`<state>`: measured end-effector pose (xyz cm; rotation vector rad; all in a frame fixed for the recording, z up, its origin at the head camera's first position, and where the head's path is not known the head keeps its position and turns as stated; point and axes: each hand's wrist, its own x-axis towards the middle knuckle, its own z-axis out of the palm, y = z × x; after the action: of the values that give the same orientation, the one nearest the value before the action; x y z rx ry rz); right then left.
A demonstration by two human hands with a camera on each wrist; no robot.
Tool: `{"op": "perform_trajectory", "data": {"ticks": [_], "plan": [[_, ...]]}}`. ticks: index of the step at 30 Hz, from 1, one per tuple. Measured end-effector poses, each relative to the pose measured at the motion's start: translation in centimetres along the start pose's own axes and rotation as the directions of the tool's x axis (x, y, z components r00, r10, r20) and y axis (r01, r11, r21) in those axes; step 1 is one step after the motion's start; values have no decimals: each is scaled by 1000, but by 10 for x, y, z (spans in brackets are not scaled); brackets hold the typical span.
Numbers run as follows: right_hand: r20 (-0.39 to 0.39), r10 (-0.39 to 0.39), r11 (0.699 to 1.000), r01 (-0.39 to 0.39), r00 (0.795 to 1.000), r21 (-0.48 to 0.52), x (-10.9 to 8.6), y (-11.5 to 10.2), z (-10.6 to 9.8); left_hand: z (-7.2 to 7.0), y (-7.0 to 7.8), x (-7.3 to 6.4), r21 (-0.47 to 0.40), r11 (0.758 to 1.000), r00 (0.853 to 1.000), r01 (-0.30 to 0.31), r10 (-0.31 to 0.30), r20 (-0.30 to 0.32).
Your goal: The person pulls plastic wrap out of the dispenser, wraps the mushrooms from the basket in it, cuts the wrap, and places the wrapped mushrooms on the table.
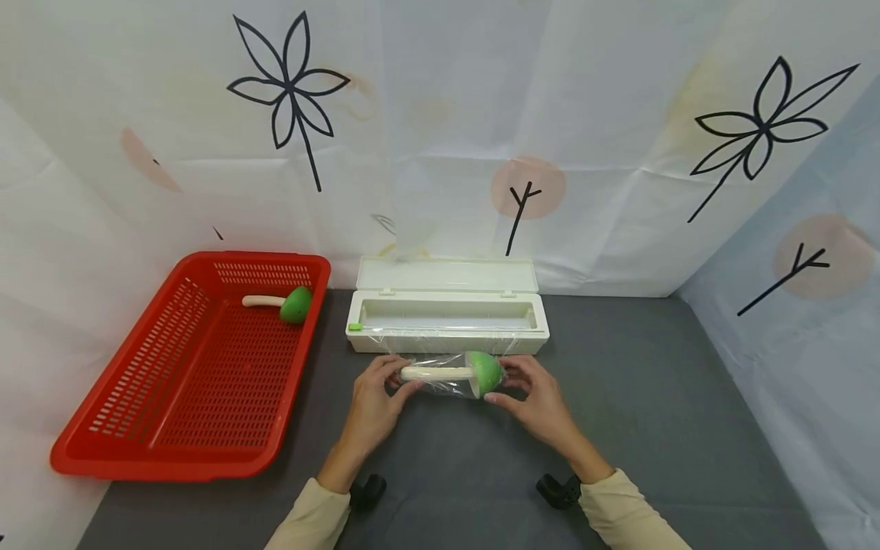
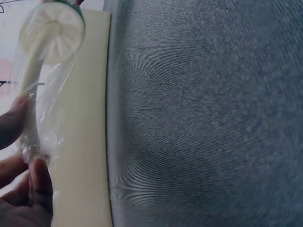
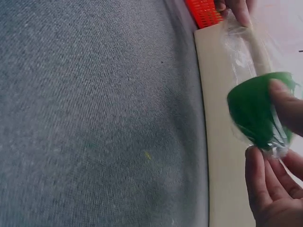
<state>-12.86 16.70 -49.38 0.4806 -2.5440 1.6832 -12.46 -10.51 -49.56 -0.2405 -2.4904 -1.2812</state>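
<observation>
A toy mushroom (image 1: 485, 373) with a green cap and a long pale stem is wrapped in clear plastic film (image 1: 447, 388), held level above the table. My left hand (image 1: 374, 401) pinches the stem end and the film there. At the cap end, my right hand (image 1: 535, 401) grips the cap and film between thumb and fingers. The left wrist view shows the cap's white ribbed underside (image 2: 54, 35) through the film. Just behind the hands stands a white film dispenser box (image 1: 447, 342) with its lid raised; some film lies near its front edge.
To the left, a red plastic basket (image 1: 271, 451) holds another green-capped mushroom (image 1: 296, 305). A small green slider (image 1: 354, 327) sits at the dispenser's left end. Grey cloth (image 1: 660, 397) covers the table, and a patterned white curtain (image 1: 440, 114) hangs behind.
</observation>
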Motion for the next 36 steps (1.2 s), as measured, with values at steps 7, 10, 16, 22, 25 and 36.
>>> {"op": "perform_trajectory", "data": {"ticks": [7,10,16,22,25,36], "plan": [[-64,84,996,-84,994,8,8,-1,6,7,-4,7,-61,992,993,114,-115,-29],[-73,105,994,-104,992,21,12,-1,8,11,-4,9,-102,979,983,176,-181,-42],[-20,179,968,-172,984,182,14,0,11,17,-7,12,-272,922,943,275,-314,-109],[4,310,885,-290,951,365,20,0,11,21,-5,16,-456,806,876,377,-470,-106],[-38,361,854,-314,932,414,26,-5,13,23,-2,20,-577,684,819,446,-572,-45],[47,503,632,-404,863,661,42,-15,10,16,-2,35,-633,557,795,537,-585,160]]}}
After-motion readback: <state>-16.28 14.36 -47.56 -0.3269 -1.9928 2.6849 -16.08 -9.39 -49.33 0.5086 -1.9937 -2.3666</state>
